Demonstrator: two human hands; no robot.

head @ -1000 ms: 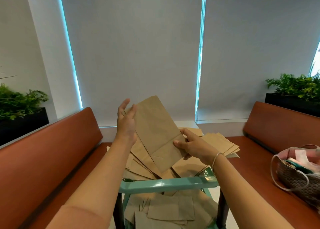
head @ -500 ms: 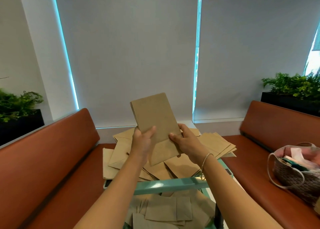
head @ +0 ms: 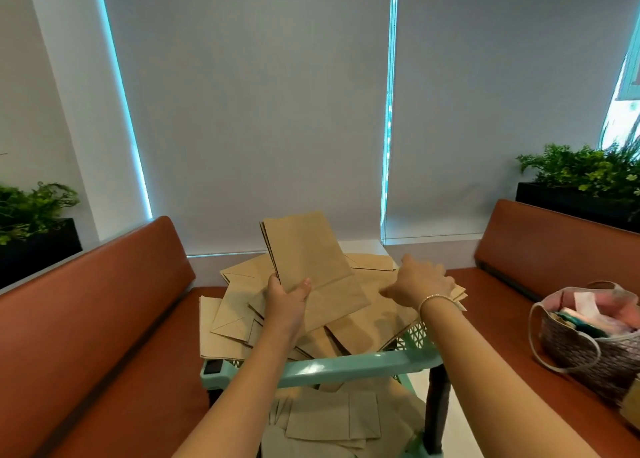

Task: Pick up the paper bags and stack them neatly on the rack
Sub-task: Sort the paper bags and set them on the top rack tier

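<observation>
**stackhelper:** ok so the held paper bag is a flat brown one, standing up on its long axis, top edge tipped a bit away and to the left. The left hand pinches it at the lower left edge, thumb on the face toward the camera, fingers behind. So nearly the whole bag sits above and to the right of that grip.

**bagnerd42:** and the other hand?

**stackhelper:** The right hand is off to the right of the bag, not touching it. Fingers look spread and relaxed, reaching down toward the loose bags heaped on the top tier of the mint green rack. It's a bit blurred, so I can't tell if the fingertips are on paper yet.

**bagnerd42:** so which hand picks the next one?

**stackhelper:** My guess is the right; it's clearly nearer the right side of the pile. The bags under it lie flat, fanned at all angles, some hanging over the rack's right edge. The next bag would need turning so its long axis matches the upright one before they go together.

**bagnerd42:** anything below?

**stackhelper:** More bags on the lower tier, below both grips. Beyond that, the orange bench seats on both sides, and a woven basket far right.
</observation>
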